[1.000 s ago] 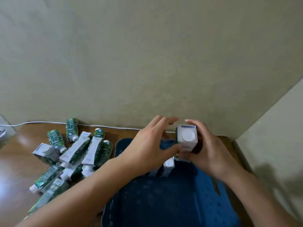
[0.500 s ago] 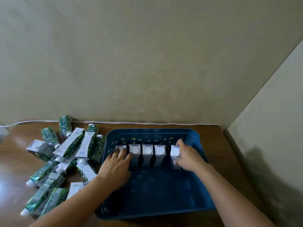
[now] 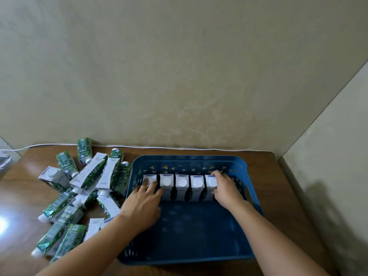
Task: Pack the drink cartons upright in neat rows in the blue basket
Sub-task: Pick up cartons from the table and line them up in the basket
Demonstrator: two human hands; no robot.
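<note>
We see a blue basket (image 3: pixel 250 188) on the brown tabletop (image 3: pixel 286 196), with a row of five drink cartons (image 3: pixel 182 187) standing upright, white caps up, along its far wall at 12 o'clock. Our left hand (image 3: pixel 142 206) lies inside the basket at the 9 o'clock end of the row, fingers stretched out straight and resting on the top of the end carton (image 3: pixel 149 179); a ring (image 3: pixel 143 187) shows on one finger. Our right hand (image 3: pixel 226 189) is at the 3 o'clock end, fingers curled around the last carton (image 3: pixel 210 183) and gripping it. The near half of the basket floor is bare. A loose pile of cartons (image 3: pixel 79 190) lies on its side on the tabletop at 9 o'clock of the basket. A white cable (image 3: pixel 179 148) runs along the wall behind.
</note>
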